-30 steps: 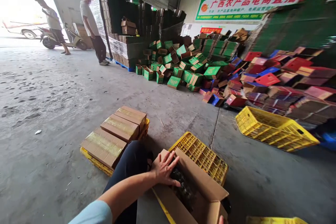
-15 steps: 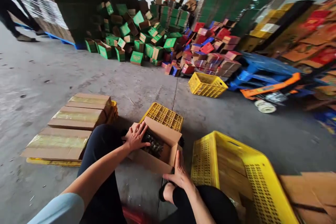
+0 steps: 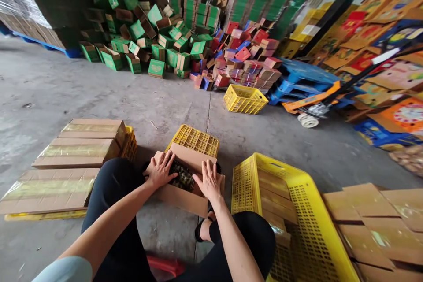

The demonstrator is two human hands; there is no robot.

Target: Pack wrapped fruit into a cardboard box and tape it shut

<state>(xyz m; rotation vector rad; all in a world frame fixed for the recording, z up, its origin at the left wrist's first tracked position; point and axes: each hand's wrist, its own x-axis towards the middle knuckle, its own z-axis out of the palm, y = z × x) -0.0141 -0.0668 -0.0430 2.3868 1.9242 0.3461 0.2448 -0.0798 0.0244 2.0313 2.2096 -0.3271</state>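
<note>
Nearest, I log my two hands on the open cardboard box (image 3: 183, 200), which sits on the concrete floor between my knees. The left hand (image 3: 161, 169) lies flat with its fingers spread over the box's left rim, fingertips touching the dark contents (image 3: 181, 177). The right hand (image 3: 207, 180) is pressed palm-down, fingers loosely spread, on the box's right flap; neither hand grips anything. What the dark contents are, I cannot tell. Just right of the box is a large yellow crate (image 3: 307, 211), and beyond that some flat brown cartons (image 3: 373, 211). Left of the box are three taped cartons (image 3: 79, 152), laid on a yellow base. Directly behind the box and touching it is an upturned yellow crate (image 3: 194, 139). Well behind the box are a small yellow crate (image 3: 245, 98) and an orange-and-blue pallet jack (image 3: 310, 103), then heaps of green boxes (image 3: 148, 39) and red boxes (image 3: 244, 55).
</note>
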